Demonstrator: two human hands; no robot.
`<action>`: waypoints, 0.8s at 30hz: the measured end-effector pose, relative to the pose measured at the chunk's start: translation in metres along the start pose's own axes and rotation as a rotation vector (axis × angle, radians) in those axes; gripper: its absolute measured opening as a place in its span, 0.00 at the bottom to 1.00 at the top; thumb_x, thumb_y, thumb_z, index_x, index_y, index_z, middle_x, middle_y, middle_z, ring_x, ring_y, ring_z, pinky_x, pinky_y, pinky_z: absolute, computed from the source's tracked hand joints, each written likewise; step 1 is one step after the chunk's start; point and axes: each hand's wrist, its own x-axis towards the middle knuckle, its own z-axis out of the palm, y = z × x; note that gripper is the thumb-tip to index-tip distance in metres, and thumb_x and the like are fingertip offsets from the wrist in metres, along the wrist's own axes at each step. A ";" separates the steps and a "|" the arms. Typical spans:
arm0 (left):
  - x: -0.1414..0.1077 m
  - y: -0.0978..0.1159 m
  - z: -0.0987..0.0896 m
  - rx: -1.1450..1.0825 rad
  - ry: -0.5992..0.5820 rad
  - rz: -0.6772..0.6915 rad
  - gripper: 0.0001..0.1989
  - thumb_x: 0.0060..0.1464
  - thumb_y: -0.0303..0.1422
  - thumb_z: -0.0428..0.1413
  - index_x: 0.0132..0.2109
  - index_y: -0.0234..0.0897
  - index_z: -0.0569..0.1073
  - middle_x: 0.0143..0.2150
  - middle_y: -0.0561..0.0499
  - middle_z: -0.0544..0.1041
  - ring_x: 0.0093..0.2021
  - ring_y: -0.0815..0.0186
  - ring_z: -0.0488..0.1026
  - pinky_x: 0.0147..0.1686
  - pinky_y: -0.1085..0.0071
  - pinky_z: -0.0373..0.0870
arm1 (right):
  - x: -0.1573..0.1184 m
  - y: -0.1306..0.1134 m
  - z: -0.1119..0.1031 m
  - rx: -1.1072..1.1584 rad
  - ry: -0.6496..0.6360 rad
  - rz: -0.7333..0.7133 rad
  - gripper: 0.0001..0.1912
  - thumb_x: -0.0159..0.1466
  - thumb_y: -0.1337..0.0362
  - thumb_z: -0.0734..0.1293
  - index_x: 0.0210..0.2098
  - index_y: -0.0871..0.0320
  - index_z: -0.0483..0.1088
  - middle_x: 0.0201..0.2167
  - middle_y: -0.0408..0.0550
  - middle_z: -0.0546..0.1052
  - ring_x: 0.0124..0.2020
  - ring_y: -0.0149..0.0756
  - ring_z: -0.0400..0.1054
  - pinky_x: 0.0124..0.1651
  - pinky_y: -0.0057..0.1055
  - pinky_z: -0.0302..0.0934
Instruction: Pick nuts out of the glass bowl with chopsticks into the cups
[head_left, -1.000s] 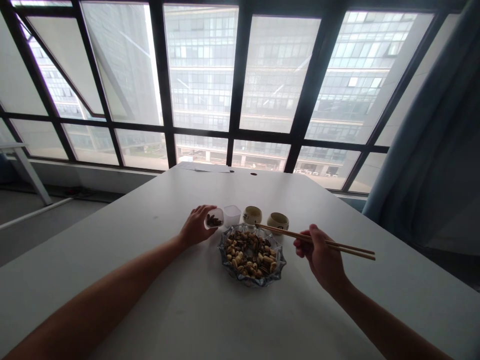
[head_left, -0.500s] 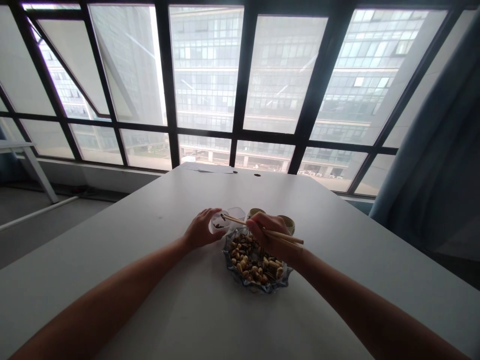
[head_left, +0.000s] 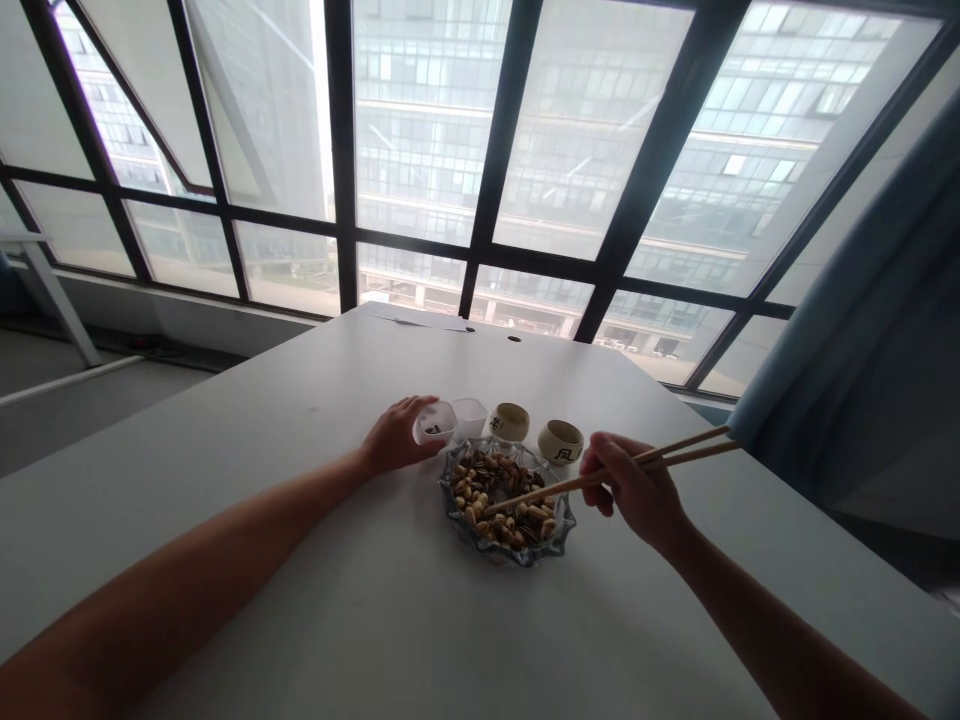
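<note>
My left hand (head_left: 395, 436) is wrapped round the left side of a small clear plastic cup (head_left: 437, 421), which has a few dark seeds at its bottom. A second clear cup (head_left: 469, 416) stands right beside it. My right hand (head_left: 636, 488) grips a pair of wooden chopsticks (head_left: 581, 482), and their tips are over the nuts in the glass bowl. That scalloped glass bowl (head_left: 564, 533) holds peanuts and striped seeds (head_left: 486, 474). Behind it stand two small beige cups, one (head_left: 511, 421) near the middle and one (head_left: 561, 441) by my right hand.
The white table (head_left: 360, 620) reaches toward large windows. Paper (head_left: 420, 319) lies at its far edge, near a dark round hole (head_left: 514, 339). A blue curtain (head_left: 847, 330) hangs on the right, and a white table frame (head_left: 64, 305) stands at the left.
My right hand has moved right and back from the clear cup, bringing the chopstick tips over the glass bowl. Both beige cups are now uncovered. The view has shifted slightly.
</note>
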 end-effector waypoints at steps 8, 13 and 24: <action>0.000 0.000 0.002 0.075 -0.024 -0.038 0.32 0.48 0.44 0.62 0.58 0.37 0.68 0.53 0.41 0.77 0.53 0.51 0.74 0.56 0.55 0.67 | -0.021 0.025 0.005 -0.131 -0.177 -0.047 0.26 0.66 0.43 0.63 0.24 0.58 0.68 0.16 0.44 0.73 0.12 0.25 0.60 0.14 0.22 0.54; 0.000 -0.002 0.005 0.102 -0.039 -0.064 0.31 0.49 0.46 0.61 0.58 0.37 0.67 0.55 0.40 0.75 0.55 0.50 0.72 0.57 0.54 0.63 | -0.019 0.041 -0.001 -0.116 0.022 -0.103 0.24 0.66 0.45 0.65 0.26 0.58 0.68 0.18 0.46 0.75 0.13 0.26 0.61 0.15 0.23 0.56; -0.001 -0.004 0.007 0.211 -0.072 -0.134 0.34 0.47 0.50 0.61 0.57 0.36 0.69 0.50 0.39 0.71 0.52 0.47 0.67 0.47 0.53 0.66 | -0.016 0.036 -0.027 0.091 0.006 0.141 0.31 0.57 0.36 0.68 0.20 0.59 0.68 0.09 0.43 0.68 0.08 0.28 0.59 0.10 0.22 0.51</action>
